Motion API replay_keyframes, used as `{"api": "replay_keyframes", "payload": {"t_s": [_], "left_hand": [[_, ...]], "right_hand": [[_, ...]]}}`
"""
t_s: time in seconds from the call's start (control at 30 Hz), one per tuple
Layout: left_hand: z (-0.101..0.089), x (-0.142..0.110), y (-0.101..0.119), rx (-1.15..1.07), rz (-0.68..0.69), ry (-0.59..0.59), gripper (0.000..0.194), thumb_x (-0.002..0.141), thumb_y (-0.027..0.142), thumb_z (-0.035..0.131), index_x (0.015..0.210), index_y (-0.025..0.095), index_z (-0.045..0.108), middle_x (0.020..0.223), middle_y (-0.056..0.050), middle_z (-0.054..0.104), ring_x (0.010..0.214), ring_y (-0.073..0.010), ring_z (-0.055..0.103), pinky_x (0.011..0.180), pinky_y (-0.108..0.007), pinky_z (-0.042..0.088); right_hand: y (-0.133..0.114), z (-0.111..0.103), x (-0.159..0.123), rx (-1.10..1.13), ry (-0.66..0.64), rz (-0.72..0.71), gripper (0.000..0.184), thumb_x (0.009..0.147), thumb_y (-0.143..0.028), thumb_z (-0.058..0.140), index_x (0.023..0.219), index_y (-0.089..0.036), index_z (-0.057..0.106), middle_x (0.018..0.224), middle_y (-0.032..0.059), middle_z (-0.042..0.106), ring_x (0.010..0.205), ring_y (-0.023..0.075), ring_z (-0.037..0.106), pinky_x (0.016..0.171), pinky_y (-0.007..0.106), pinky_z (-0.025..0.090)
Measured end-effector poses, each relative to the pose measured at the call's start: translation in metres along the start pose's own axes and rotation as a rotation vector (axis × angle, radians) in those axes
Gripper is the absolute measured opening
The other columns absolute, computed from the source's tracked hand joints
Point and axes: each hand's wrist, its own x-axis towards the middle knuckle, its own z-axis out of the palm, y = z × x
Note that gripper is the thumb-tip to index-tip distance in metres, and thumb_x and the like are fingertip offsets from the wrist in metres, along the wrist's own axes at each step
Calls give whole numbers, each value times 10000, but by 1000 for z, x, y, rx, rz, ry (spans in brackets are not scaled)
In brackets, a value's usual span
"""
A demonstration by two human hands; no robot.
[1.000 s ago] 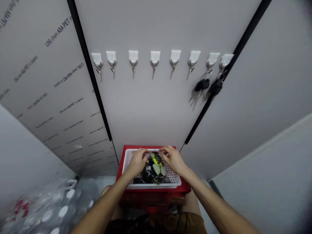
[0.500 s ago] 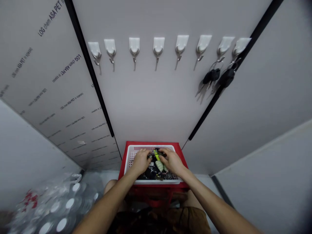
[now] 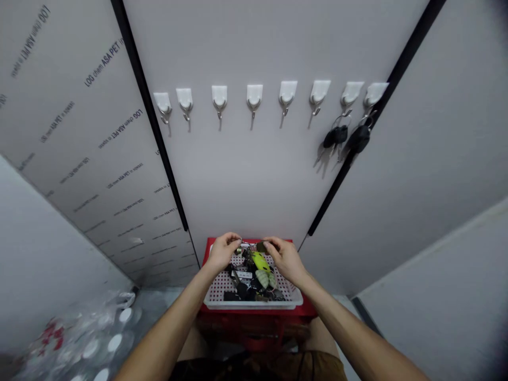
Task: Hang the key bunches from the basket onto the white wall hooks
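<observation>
My left hand (image 3: 224, 252) pinches a small metal key ring (image 3: 240, 241) above the far left part of a white perforated basket (image 3: 254, 305). My right hand (image 3: 284, 256) has its fingers closed on a dark olive, flat piece (image 3: 261, 247), seemingly on the same bunch. Thin metal links stretch between the two hands. Below them, a bright yellow-green key fob (image 3: 260, 261) lies in the basket with pale green leaf-shaped charms (image 3: 265, 278). Several dark keys and fobs (image 3: 243, 290) fill the near part, beside a white label strip (image 3: 242, 274).
The basket rests on a red stool (image 3: 210, 244). Several white hooks (image 3: 254, 95) line the panel ahead; two key bunches (image 3: 335, 136) hang at the right end. Plastic-wrapped bottles (image 3: 115, 343) stand at the lower left. Side walls are close.
Both hands have moved apart and up toward the basket's far edge, lifting a small bunch. More of the basket's contents show. The camera view has tilted up slightly.
</observation>
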Motion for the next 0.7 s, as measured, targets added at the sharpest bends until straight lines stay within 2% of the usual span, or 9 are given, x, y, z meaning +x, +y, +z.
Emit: {"api": "replay_keyframes", "payload": {"t_s": [0.1, 0.27, 0.5, 0.6, 0.7], "left_hand": [[-5, 1, 14, -41, 4, -9, 119, 577, 236, 466, 633, 134, 492, 547, 39, 479, 503, -68, 419, 521, -187, 338], [-8, -3, 31, -100, 21, 5, 109, 572, 227, 478, 626, 133, 485, 572, 37, 480, 530, -65, 423, 547, -186, 338], [-5, -5, 52, -88, 54, -64, 78, 585, 198, 460, 622, 132, 476, 543, 50, 446, 497, -53, 391, 512, -176, 324], [-1, -5, 57, -41, 78, -82, 76, 593, 194, 454, 622, 128, 480, 537, 50, 433, 494, -53, 380, 495, -173, 314], [1, -6, 62, -6, 112, -75, 82, 605, 194, 443, 626, 126, 483, 535, 48, 435, 495, -54, 380, 494, -173, 316]], "right_hand": [[-7, -3, 2, 95, 4, 38, 250, 704, -290, 367, 777, -148, 559, 666, 35, 600, 592, 132, 535, 587, 247, 412], [-13, -11, 5, 183, 6, 43, 248, 697, -296, 376, 783, -150, 557, 709, 35, 605, 626, 131, 535, 613, 252, 415], [-19, -14, 6, 142, -148, 13, 244, 666, -310, 417, 766, -161, 581, 722, 28, 614, 666, 146, 539, 633, 266, 406], [-26, -10, 8, 194, -100, -6, 239, 654, -287, 438, 802, -153, 569, 784, 42, 606, 706, 145, 533, 661, 267, 399], [-35, -8, 11, 218, -49, -23, 187, 663, -265, 423, 694, -144, 563, 677, 27, 593, 628, 126, 522, 611, 246, 397]]}}
